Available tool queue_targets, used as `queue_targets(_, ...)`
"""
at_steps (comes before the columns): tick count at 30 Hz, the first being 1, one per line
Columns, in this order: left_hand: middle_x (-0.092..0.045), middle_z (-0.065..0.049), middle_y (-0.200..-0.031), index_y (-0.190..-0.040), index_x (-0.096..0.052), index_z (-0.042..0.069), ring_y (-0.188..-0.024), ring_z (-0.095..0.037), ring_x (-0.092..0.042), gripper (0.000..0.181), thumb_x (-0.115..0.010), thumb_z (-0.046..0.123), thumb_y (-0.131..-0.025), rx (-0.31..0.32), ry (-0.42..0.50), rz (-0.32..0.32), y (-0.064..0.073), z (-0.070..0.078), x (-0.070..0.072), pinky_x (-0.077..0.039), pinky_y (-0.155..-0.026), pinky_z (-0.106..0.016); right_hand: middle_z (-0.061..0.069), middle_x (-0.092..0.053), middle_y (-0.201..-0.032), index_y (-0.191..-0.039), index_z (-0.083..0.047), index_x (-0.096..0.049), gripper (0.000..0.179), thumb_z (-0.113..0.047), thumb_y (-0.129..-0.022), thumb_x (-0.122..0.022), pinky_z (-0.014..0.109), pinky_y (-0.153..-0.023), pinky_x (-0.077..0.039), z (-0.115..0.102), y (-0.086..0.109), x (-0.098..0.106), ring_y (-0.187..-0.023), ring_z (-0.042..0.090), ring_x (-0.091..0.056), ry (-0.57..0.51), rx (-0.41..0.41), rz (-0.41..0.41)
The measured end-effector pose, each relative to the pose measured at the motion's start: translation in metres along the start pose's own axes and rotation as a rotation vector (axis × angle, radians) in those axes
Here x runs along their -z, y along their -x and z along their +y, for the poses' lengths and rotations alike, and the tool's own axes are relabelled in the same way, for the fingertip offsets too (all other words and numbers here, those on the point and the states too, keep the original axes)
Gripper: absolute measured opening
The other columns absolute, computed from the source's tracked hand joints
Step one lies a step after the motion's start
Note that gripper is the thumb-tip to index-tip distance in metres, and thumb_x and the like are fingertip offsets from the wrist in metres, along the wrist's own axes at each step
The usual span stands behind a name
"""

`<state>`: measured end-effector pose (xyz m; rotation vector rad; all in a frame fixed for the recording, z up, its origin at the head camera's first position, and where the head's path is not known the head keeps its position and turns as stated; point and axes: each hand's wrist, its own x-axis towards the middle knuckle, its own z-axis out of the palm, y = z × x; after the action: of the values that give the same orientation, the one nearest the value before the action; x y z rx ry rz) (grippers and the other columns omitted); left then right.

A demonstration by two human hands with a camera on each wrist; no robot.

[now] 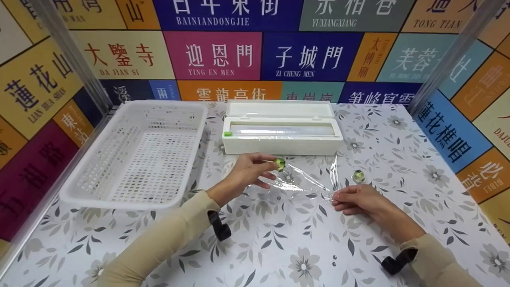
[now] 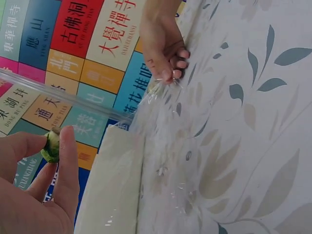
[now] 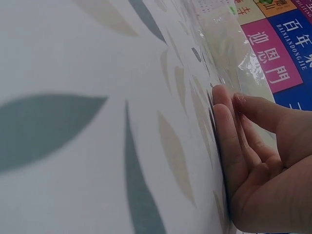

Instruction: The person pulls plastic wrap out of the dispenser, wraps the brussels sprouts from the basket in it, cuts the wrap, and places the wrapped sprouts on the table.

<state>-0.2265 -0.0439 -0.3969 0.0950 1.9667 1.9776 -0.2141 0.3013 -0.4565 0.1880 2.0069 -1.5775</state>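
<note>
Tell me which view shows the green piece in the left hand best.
The left wrist view: the green piece appears largest there, pinched in the left hand against the colourful wall panels. The head view shows it smaller, at the fingertips, near the clear film. The right wrist view does not show it.

Round green piece (image 1: 281, 164) was pinched in left fingers (image 2: 67, 165), clear creased film (image 1: 293, 185) in right fingers (image 1: 345, 197), second green piece (image 1: 359, 175) on the table (image 1: 259, 259).
</note>
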Motion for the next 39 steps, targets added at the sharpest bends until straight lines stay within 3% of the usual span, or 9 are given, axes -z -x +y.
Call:
queue_targets(8, -0.075, -0.014, -0.112, -0.122, -0.067, 0.002, -0.081, -0.019, -0.075, 0.033, -0.072, 0.010, -0.090, 0.024, 0.019, -0.050, -0.021, -0.016, -0.010, -0.065, -0.064, -0.033, 0.003, -0.078, -0.095, -0.113, -0.005, -0.068, 0.030, -0.021, -0.089, -0.076, 0.024, -0.074, -0.063, 0.002, 0.001, 0.002, -0.084, 0.012, -0.076, -0.007, -0.009, 0.014)
queue_targets(14, -0.076, -0.015, -0.110, -0.118, -0.068, 0.001, -0.098, -0.035, -0.074, 0.032, -0.076, 0.007, -0.087, 0.054, 0.038, -0.065, -0.030, -0.028, -0.016, -0.065, -0.066, -0.034, 0.004, -0.078, -0.096, -0.114, -0.004, -0.068, 0.031, -0.020, -0.090, -0.075, 0.024, -0.075, -0.063, 0.002, 0.001, 0.002, -0.085, 0.012, -0.076, 0.001, -0.009, 0.004)
queue_targets(18, -0.075, -0.016, -0.110, -0.119, -0.069, 0.002, -0.101, -0.036, -0.074, 0.033, -0.075, 0.004, -0.086, 0.071, 0.017, -0.066, -0.032, -0.036, -0.018, -0.065, -0.066, -0.032, 0.003, -0.078, -0.095, -0.114, -0.004, -0.068, 0.028, -0.019, -0.090, -0.074, 0.023, -0.076, -0.063, 0.001, 0.001, 0.002, -0.085, 0.011, -0.075, 0.004, -0.004, -0.001)
queue_targets(29, -0.076, -0.018, -0.104, -0.112, -0.073, 0.002, -0.084, -0.030, -0.077, 0.032, -0.078, -0.002, -0.081, 0.094, -0.049, -0.053, -0.038, -0.043, -0.016, -0.064, -0.059, -0.029, 0.002, -0.078, -0.092, -0.111, -0.004, -0.069, 0.025, -0.018, -0.091, -0.074, 0.022, -0.074, -0.063, 0.000, 0.003, 0.002, -0.083, 0.010, -0.075, -0.009, 0.022, -0.023)
queue_targets(39, -0.075, -0.023, -0.103, -0.109, -0.073, -0.002, -0.079, -0.029, -0.077, 0.030, -0.077, -0.007, -0.080, 0.125, -0.065, -0.052, -0.042, -0.046, -0.013, -0.065, -0.066, -0.030, 0.003, -0.078, -0.094, -0.113, -0.004, -0.069, 0.027, -0.018, -0.090, -0.074, 0.023, -0.075, -0.063, -0.001, 0.001, 0.001, -0.084, 0.012, -0.075, 0.004, 0.005, -0.005)
